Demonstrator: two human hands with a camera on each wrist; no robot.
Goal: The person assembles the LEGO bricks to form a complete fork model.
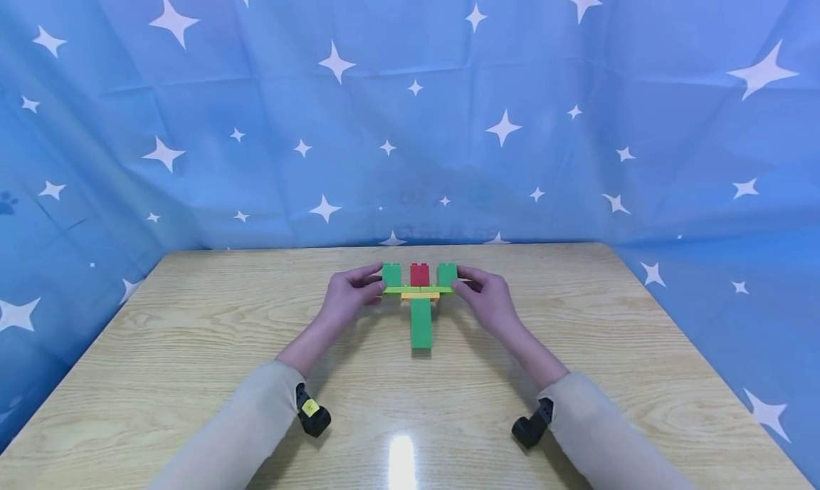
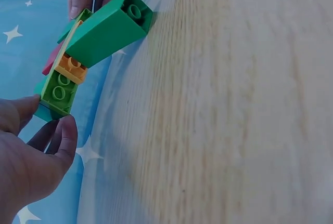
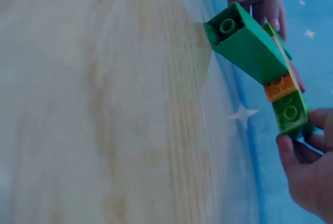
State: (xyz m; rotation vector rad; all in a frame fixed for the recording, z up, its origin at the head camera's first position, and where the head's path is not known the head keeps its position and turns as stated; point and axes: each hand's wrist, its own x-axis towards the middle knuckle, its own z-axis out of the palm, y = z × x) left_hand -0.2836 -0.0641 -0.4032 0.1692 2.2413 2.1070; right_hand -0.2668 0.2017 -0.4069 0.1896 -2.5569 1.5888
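Observation:
Both hands hold up a T-shaped model of toy building blocks. Its stem is a tall green block, whose hollow underside shows in both wrist views. Above the stem sit a yellow-orange plate and a crossbar of lime green plates. A red block stands mid-crossbar, with a green block at the left end and another green block at the right end. My left hand pinches the left end between thumb and fingers. My right hand grips the right end the same way.
The light wooden table spreads under the arms, and its back edge runs along a blue star-patterned curtain. Black wrist cameras hang at the left cuff and the right cuff. A bright reflection lies near the front.

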